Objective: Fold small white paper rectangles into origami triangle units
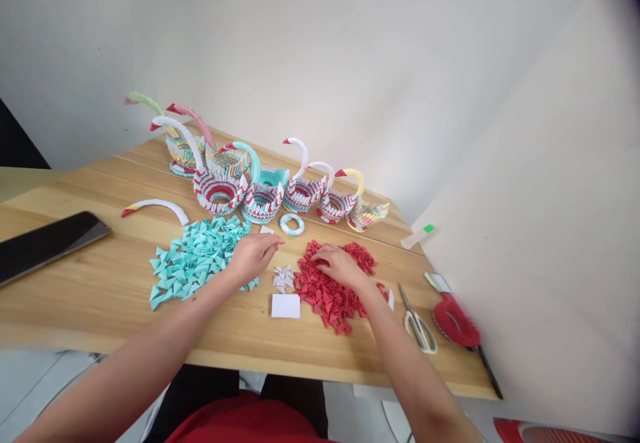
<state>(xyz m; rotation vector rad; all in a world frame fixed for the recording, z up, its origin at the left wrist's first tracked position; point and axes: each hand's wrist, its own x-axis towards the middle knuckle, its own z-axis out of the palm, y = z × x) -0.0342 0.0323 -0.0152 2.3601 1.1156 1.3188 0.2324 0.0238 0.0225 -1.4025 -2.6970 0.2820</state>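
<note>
My left hand [256,256] hovers just right of a heap of turquoise folded paper triangles [205,253], its fingers pressed together in a pinch. What lies between them, if anything, I cannot make out. Over a heap of red folded paper triangles [333,299] rests my right hand [341,266], thumb and fingers slightly apart, the tips among the pieces. A few white paper triangles [283,277] lie between the two heaps, above a small stack of white paper [285,305]. Beyond my left fingertips is a turquoise and white paper ring [292,225].
Several finished paper swans stand along the back, one a white-necked swan [220,189]. A loose white swan neck [157,204] and a phone [50,246] lie left. Scissors [421,326] and a red paper piece [456,321] lie right, by the wall.
</note>
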